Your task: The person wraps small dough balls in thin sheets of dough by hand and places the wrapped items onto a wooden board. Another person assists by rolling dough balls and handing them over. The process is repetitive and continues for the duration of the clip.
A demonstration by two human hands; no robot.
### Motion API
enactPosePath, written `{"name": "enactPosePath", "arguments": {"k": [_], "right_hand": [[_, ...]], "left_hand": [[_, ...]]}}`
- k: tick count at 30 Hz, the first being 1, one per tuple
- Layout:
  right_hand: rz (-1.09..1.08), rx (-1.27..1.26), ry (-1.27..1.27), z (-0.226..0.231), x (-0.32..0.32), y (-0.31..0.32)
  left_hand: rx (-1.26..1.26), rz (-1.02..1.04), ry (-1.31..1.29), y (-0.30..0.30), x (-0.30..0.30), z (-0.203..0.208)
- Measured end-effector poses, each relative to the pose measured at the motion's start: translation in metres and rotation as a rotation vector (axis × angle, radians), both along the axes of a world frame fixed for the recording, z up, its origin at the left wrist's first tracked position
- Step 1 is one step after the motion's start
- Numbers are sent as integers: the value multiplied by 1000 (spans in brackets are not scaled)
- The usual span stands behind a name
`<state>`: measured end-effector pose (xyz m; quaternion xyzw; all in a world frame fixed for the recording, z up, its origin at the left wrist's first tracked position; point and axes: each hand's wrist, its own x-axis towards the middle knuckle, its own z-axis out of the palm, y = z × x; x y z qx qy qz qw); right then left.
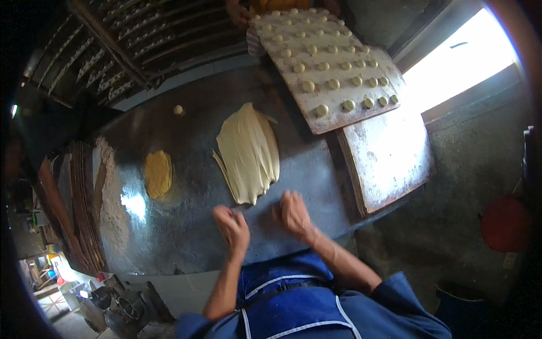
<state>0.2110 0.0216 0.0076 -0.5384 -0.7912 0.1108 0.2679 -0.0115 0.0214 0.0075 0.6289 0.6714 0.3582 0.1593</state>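
Observation:
A long, folded sheet of pale, smooth dough (pixel 248 152) lies on the dark worktable in front of me, with a thin strip peeling off along its left side. My left hand (pixel 231 229) is closed in a fist just off the dough's near end, to the left. On the other side, my right hand (pixel 294 214) is also curled into a fist, slightly blurred, near the dough's lower right corner. Neither hand visibly touches the dough, and nothing sticks out of either fist. Left of the dough sits a flat yellow, paste-like mass (pixel 158 174).
A board (pixel 316 121) bearing rows of round dough pieces rests partly over a stack of boards (pixel 389 164) at right; another person's hand (pixel 238 14) is near its far end. Flour (pixel 116 209) lines the table's left side. One dough ball (pixel 178 109) lies far left.

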Motion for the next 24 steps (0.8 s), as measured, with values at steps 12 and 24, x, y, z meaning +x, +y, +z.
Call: {"name": "enactPosePath", "arguments": {"k": [12,24], "right_hand": [[99,-203,166,4,44,-39],[-336,-113,416,116,118,-55]], "left_hand": [[17,-260,86,-38,-57,25],[229,-1012,-166,95,187,166]]}}
